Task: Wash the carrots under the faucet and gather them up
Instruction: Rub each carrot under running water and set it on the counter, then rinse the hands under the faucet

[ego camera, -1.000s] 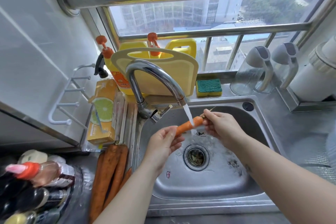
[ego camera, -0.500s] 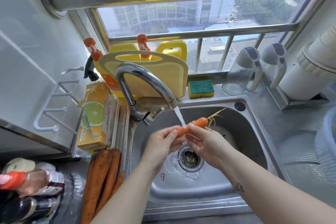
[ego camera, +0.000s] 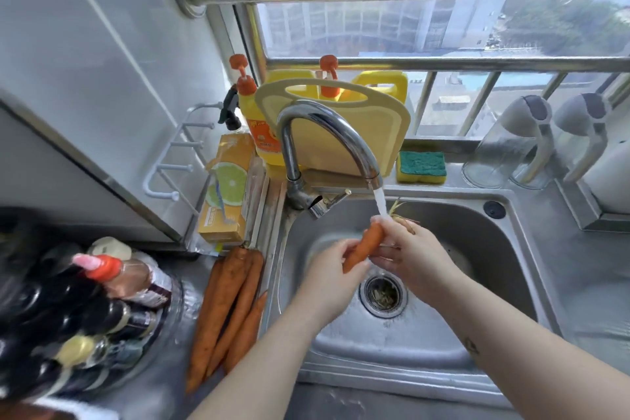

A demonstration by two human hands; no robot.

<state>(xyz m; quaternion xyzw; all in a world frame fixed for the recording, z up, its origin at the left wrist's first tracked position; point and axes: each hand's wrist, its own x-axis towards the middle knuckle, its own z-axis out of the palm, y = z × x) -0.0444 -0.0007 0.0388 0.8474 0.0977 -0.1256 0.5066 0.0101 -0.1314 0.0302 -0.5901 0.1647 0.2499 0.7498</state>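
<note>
A small orange carrot (ego camera: 365, 245) is held over the steel sink (ego camera: 477, 324), tilted, its top under the water stream from the curved chrome faucet (ego camera: 327, 126). My left hand (ego camera: 332, 274) grips its lower tip. My right hand (ego camera: 414, 257) holds its upper part, where stringy roots stick out behind the fingers. Several long unwashed carrots (ego camera: 231, 310) lie on the counter left of the sink.
A drain strainer (ego camera: 384, 295) sits below the hands. Behind the faucet stand a yellow cutting board (ego camera: 368, 133), detergent bottles (ego camera: 254, 119) and a sponge (ego camera: 422, 166). Sauce bottles (ego camera: 68, 317) crowd the left; glass jugs (ego camera: 511, 143) stand at the right.
The carrot has tilted more upright, and its top has moved under the stream. My right hand slid along it toward the top end. The camera view shifted rightward.
</note>
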